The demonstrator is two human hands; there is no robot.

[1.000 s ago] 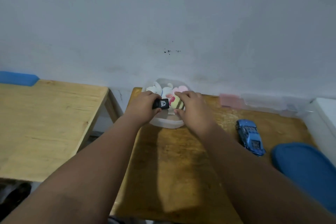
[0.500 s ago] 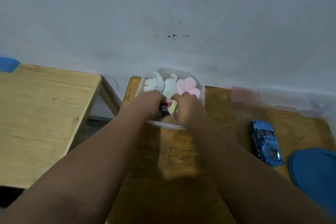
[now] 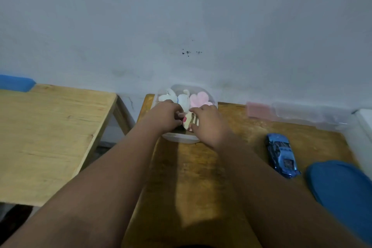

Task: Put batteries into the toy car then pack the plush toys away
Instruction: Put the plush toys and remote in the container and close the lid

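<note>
- A lighter wooden table (image 3: 50,137) stands left of the dark wooden table (image 3: 191,177), with a gap between them.
- By the wall lie a pink piece (image 3: 258,109) and a clear plastic lid (image 3: 302,113); a blue cushion-like shape (image 3: 342,191) sits near right.
- The clear tub (image 3: 185,139) at the far edge holds a white plush (image 3: 184,99) and a pink plush (image 3: 199,98); both forearms cover its front.
- The right hand (image 3: 209,125) curls round a cream striped plush (image 3: 190,122) over the tub.
- The left hand (image 3: 165,116) is curled against that plush; its grip is unclear.
- The blue toy car (image 3: 281,155) lies right of the arms, its long axis running wall to person.
</note>
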